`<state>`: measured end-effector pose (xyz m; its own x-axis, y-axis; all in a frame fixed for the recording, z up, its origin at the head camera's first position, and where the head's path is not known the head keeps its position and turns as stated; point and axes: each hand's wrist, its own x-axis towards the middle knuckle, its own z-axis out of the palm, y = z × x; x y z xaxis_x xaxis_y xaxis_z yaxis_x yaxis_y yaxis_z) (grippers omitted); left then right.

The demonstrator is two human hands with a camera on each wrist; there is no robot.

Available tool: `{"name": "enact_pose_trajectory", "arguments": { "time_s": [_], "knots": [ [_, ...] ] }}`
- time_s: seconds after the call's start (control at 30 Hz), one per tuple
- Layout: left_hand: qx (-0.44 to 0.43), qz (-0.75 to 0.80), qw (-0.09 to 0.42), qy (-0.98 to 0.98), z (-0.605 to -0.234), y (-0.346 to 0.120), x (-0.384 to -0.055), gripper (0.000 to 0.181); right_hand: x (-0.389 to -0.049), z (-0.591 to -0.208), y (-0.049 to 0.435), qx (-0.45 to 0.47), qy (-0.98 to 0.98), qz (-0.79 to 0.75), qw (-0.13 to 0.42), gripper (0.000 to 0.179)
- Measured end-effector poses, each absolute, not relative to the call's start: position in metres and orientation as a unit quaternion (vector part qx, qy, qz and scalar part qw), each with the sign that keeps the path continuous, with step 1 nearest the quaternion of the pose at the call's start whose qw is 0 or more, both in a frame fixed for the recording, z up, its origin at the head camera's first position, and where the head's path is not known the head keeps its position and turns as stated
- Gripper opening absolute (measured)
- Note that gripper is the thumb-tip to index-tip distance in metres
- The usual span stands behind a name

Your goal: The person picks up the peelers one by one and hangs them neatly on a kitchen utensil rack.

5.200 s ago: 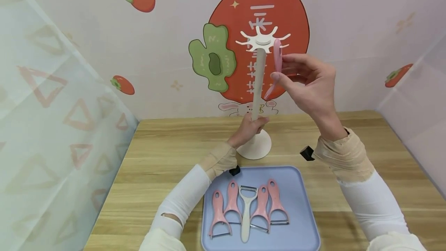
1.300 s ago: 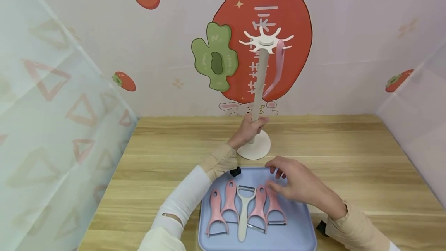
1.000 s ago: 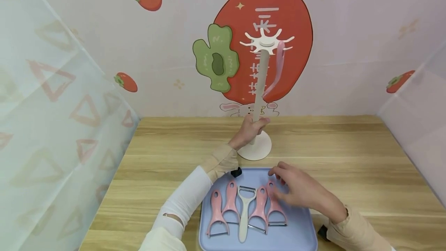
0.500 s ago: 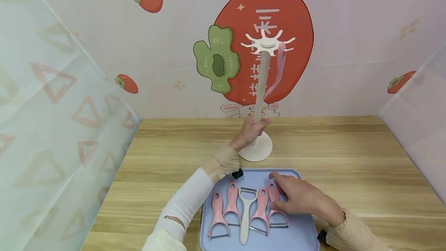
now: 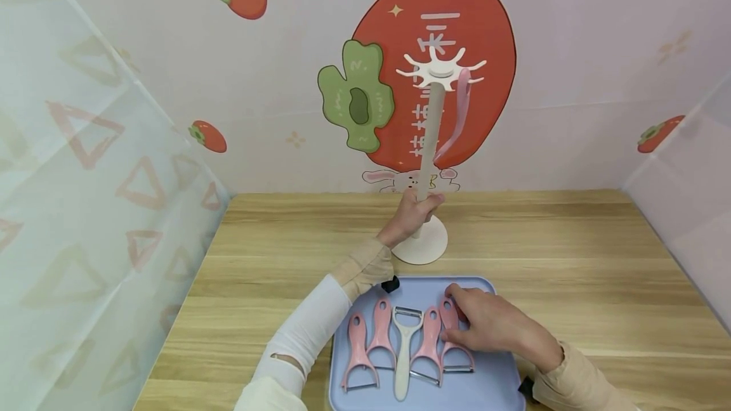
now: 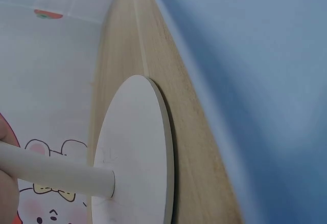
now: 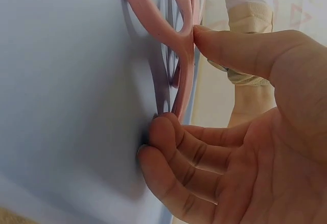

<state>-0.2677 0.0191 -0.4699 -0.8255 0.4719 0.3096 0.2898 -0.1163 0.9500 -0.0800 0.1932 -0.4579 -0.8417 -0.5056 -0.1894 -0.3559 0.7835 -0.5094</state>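
Observation:
My left hand (image 5: 412, 214) grips the pole of a white utensil stand (image 5: 432, 138) low down, above its round base (image 6: 135, 142). A pink peeler (image 5: 464, 103) hangs from one arm of the stand's top. Over the blue tray (image 5: 485, 392), my right hand (image 5: 497, 325) pinches the rightmost pink peeler (image 5: 449, 319) there. In the right wrist view the thumb presses that peeler's neck (image 7: 186, 55), and curled fingertips meet its handle end near the tray. To its left lie more pink peelers (image 5: 356, 338) and a white peeler (image 5: 403, 354), blade end away from me.
The wooden table (image 5: 274, 278) carries the tray in front and the stand behind it. A patterned wall covering (image 5: 285, 68) rises close behind the stand. Small black blocks (image 5: 391, 285) sit by both wrists.
Earlier the right hand held a pink peeler up at the stand; that peeler now hangs there. The right hand came down to the tray and closed on the rightmost peeler. The left hand kept its grip.

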Motion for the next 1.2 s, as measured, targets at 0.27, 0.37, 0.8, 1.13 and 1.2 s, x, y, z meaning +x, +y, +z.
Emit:
{"name": "enact_pose_trajectory", "arguments": {
  "time_s": [0.27,0.37,0.8,1.13,1.2],
  "knots": [
    [0.288,0.687,0.066,0.664,-0.470,0.019,-0.267,0.019,-0.080,-0.458,0.193,-0.228,0.931,-0.236,0.161,0.065],
    [0.289,0.688,0.067,0.662,-0.470,0.018,-0.266,0.020,-0.080,-0.458,0.194,-0.228,0.930,-0.237,0.162,0.064],
    [0.291,0.693,0.066,0.656,-0.470,0.021,-0.268,0.020,-0.076,-0.459,0.196,-0.207,0.933,-0.255,0.146,0.048],
    [0.294,0.689,0.066,0.660,-0.469,0.019,-0.268,0.017,-0.069,-0.458,0.183,-0.118,0.966,-0.188,0.132,0.048],
    [0.295,0.687,0.066,0.661,-0.469,0.019,-0.268,0.016,-0.069,-0.459,0.183,-0.115,0.966,-0.191,0.132,0.047]
  ]
}}
